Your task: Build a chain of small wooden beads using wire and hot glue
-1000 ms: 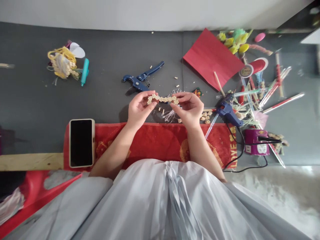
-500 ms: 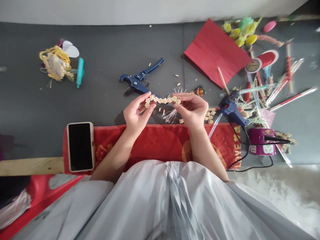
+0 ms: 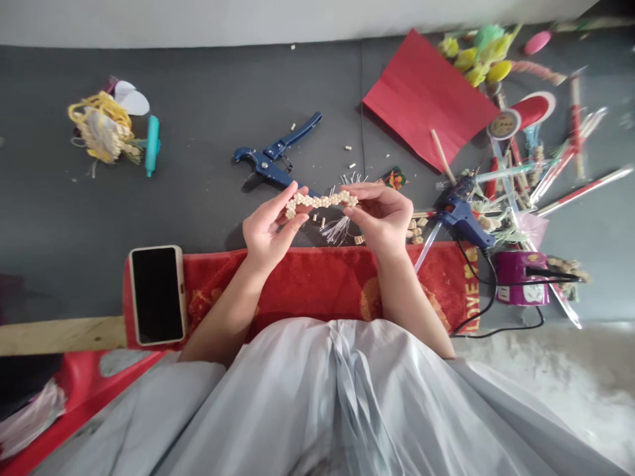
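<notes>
Between my two hands stretches a wavy strip of small cream-coloured pieces [image 3: 321, 201], held above the table. My left hand [image 3: 270, 225] pinches its left end, where the strip bends downward. At the other end, my right hand [image 3: 381, 215] grips it between thumb and fingers. Just beyond my left hand lies a blue hand cutter [image 3: 270, 165] with its handles spread. White threads [image 3: 338, 228] and a few small cut cream bits [image 3: 348, 148] are scattered around and below the strip.
A blue glue gun [image 3: 464, 218] with a black cord sits right, near a purple box [image 3: 520, 277], a red ribbon spool [image 3: 533, 111] and striped sticks. Red paper [image 3: 426, 99] lies behind. A phone [image 3: 157, 294] rests on the red cloth [image 3: 307, 284]; yellow cord [image 3: 102, 106] and a turquoise marker [image 3: 152, 145] lie left.
Both hands keep their hold on the strip, which stays in nearly the same place and shape. The view has shifted and tilted slightly.
</notes>
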Demonstrator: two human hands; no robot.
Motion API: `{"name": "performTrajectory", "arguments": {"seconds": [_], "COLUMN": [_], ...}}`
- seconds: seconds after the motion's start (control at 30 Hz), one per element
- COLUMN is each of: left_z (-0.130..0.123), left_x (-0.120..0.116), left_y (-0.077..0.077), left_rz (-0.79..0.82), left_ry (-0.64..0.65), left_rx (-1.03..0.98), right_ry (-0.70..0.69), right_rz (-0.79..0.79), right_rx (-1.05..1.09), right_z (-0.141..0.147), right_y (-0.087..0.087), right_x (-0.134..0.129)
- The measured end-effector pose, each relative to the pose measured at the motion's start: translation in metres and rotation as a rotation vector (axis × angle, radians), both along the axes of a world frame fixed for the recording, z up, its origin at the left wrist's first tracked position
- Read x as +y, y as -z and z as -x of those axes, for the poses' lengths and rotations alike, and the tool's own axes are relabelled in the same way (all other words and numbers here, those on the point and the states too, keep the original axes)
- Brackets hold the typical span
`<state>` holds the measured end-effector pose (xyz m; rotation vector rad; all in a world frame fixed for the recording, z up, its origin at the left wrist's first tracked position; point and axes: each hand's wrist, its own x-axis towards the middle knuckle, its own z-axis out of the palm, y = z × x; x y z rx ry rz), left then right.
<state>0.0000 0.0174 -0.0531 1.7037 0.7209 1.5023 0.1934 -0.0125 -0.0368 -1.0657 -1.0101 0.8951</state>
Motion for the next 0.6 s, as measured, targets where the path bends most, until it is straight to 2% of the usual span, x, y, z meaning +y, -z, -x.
{"name": "performTrajectory", "arguments": {"seconds": [0.13, 0.47, 0.6], "left_z": [-0.001, -0.0039, -0.002], "left_x": [0.0033, -0.0016, -0.0011], "left_y": [0.0006, 0.0039, 0.0031], "left_rz": [0.022, 0.161, 0.192], "left_ry": [0.055, 0.082, 0.11], "left_rx": [-0.062, -0.112, -0.116], "right_ry": [-0.041, -0.017, -0.032], "right_rz": [0.001, -0.071, -0.032], "right_rx": [0.018, 0.05, 0.068], "right_z": [-0.0014, -0.0019, -0.0022], "right_y": [-0.0003, 0.0054, 0.0057], "right_x": [0.0005, 0.0042, 0.0046]}}
